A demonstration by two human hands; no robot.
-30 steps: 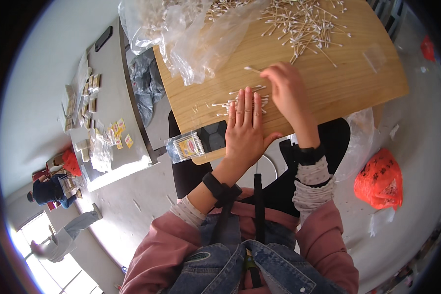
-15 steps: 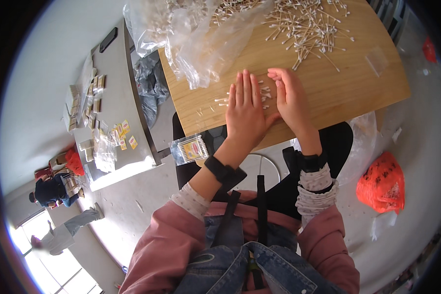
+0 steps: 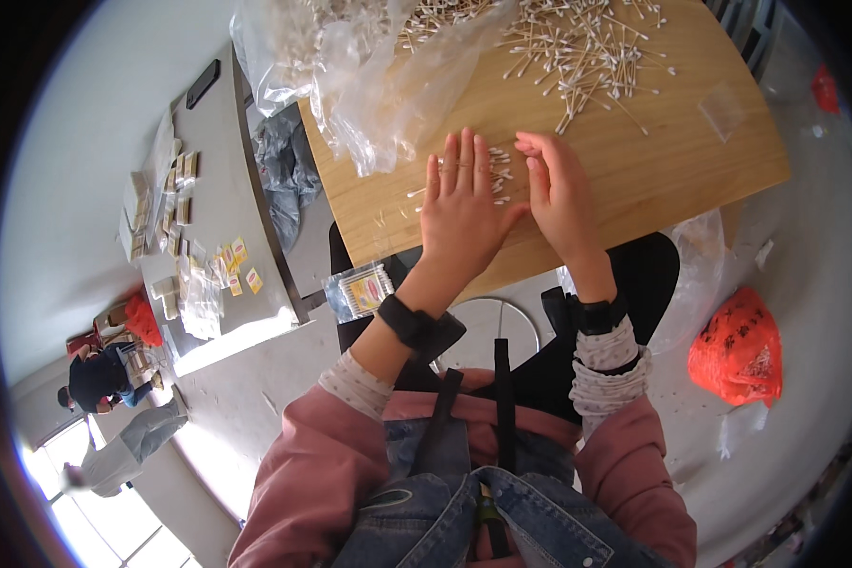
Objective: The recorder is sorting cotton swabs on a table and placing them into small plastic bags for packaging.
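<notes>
My left hand [image 3: 459, 218] lies palm down with its fingers spread over a small bunch of cotton swabs [image 3: 500, 170] on the wooden table [image 3: 653, 180]. White swab tips poke out on both sides of it, and the rest are covered. Just to the right, my right hand [image 3: 563, 194] stands on its edge with fingers loosely curved and nothing visible in them. At the table's near left edge is a clear packet of swabs [image 3: 364, 287] with a yellow label.
A large heap of loose swabs [image 3: 596, 57] covers the table's far side, beside a crumpled clear plastic bag [image 3: 369, 85]. A small clear bag [image 3: 722, 115] lies at right. Packets and cards sit on the grey table [image 3: 220, 170] at left. A red bag [image 3: 736, 350] rests on the floor.
My left hand has shifted slightly left, its fingers spreading wider, uncovering more swabs on its right side. My right hand has barely moved.
</notes>
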